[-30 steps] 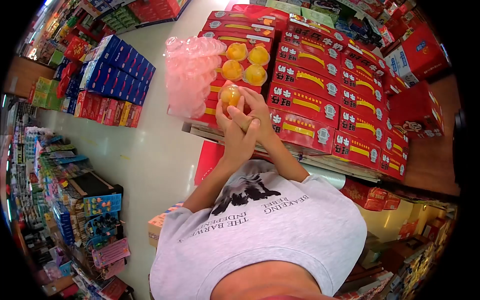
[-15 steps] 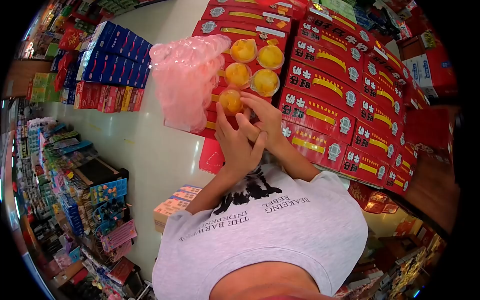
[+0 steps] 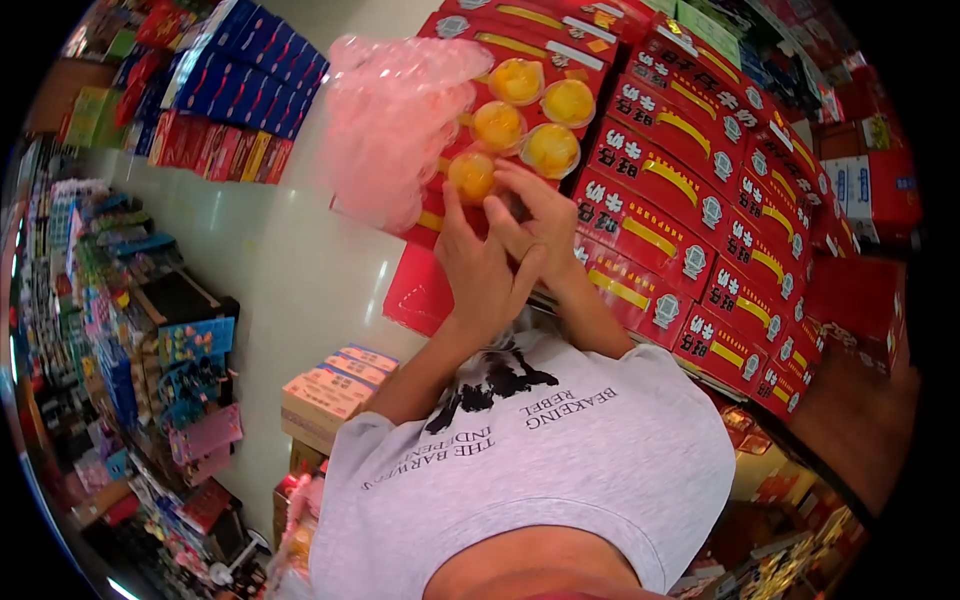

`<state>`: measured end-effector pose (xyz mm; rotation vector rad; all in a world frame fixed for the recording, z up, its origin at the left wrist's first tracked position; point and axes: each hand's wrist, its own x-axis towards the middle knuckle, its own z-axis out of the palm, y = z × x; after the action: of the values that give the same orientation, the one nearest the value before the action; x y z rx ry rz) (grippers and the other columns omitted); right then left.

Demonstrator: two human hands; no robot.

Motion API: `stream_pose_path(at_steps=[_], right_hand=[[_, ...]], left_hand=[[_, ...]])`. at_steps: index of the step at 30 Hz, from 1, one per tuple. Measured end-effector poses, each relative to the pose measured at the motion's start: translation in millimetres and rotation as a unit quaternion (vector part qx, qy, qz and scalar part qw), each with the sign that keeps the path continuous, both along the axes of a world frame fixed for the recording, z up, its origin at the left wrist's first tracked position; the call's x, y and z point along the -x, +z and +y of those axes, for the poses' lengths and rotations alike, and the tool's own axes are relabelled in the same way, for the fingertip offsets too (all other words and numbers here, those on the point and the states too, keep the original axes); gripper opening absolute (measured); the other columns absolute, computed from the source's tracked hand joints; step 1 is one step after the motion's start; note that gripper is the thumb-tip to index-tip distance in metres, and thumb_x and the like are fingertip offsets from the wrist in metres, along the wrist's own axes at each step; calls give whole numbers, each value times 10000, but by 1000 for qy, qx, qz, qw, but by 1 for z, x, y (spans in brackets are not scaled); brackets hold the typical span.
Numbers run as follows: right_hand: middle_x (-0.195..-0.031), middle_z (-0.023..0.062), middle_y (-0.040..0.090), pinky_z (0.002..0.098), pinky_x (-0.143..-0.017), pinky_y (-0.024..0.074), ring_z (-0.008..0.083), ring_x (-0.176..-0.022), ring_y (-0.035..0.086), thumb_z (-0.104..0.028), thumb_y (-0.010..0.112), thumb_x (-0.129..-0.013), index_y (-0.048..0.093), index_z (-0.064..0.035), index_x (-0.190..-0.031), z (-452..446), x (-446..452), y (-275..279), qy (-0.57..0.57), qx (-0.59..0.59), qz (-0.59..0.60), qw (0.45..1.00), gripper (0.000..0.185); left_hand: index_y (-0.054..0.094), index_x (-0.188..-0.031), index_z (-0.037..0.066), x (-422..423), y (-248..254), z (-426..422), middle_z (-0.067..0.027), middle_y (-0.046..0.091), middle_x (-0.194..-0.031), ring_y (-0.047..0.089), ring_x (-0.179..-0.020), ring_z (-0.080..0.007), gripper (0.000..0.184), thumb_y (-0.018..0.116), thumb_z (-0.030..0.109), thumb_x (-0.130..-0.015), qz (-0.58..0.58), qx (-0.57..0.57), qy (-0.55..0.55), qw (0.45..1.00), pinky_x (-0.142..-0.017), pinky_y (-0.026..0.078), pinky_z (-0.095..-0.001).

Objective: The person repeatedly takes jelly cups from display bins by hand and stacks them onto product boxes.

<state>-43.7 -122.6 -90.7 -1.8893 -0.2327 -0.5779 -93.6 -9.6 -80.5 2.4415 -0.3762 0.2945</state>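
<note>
Five clear round cups with yellow contents sit on the red boxes, four in a group (image 3: 517, 81) and one cup (image 3: 471, 176) nearest me. My left hand (image 3: 478, 262) has a fingertip at the near cup's lower left edge. From the right, my right hand (image 3: 542, 215) reaches that cup's right edge with its fingertips. The two hands touch each other below the cup, and some fingers are hidden. A pile of pink translucent cups or lids (image 3: 395, 130) lies just left of the yellow cups.
Stacked red boxes (image 3: 650, 235) stand to the right. Blue boxes (image 3: 250, 75) are stacked at the upper left. A red sheet or box (image 3: 420, 290) is left of my forearms, with cartons (image 3: 340, 390) below it. Shelves of small goods (image 3: 195, 345) line the left side.
The view has shifted, so the boxes and cups appear higher and further right. Both hands stay at the near yellow cup, with their fingers now lower around its edge than before.
</note>
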Motion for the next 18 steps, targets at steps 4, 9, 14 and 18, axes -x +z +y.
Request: stream_pose_path(at_steps=[4, 9, 14, 18], right_hand=[[-983, 185, 719, 329, -663, 575, 257, -745, 712, -79, 744, -779, 688, 21, -950, 6, 7, -5, -30, -22, -96, 995, 206], [-654, 112, 612, 325, -473, 458, 222, -516, 570, -36, 722, -774, 627, -8, -733, 19, 61, 12, 123, -7, -190, 974, 107], [-551, 92, 513, 317, -436, 407, 217, -432, 492, -42, 646, -727, 560, -20, -629, 54, 146, 16, 370, -60, -176, 910, 132], [-530, 88, 498, 316, -427, 390, 217, -414, 479, -41, 621, -705, 526, -19, -615, 77, 228, 9, 486, -98, -101, 863, 133]], left_hand=[[396, -1458, -56, 16, -7, 0, -432, 133, -1514, 211, -1394, -546, 719, 580, 387, -923, -55, 16, 16, 998, -1102, 226, -593], [335, -1470, -78, 88, -23, 11, -372, 224, -1491, 293, -1341, -510, 788, 610, 392, -900, -156, 62, 36, 985, -1093, 284, -558], [312, -1393, -140, 180, -47, 3, -337, 411, -1315, 455, -1192, -440, 797, 562, 431, -897, -281, 167, 133, 936, -1024, 386, -502], [297, -1351, -141, 262, -53, 14, -331, 438, -1278, 504, -1120, -414, 800, 525, 477, -898, -315, 113, 222, 916, -963, 430, -489]])
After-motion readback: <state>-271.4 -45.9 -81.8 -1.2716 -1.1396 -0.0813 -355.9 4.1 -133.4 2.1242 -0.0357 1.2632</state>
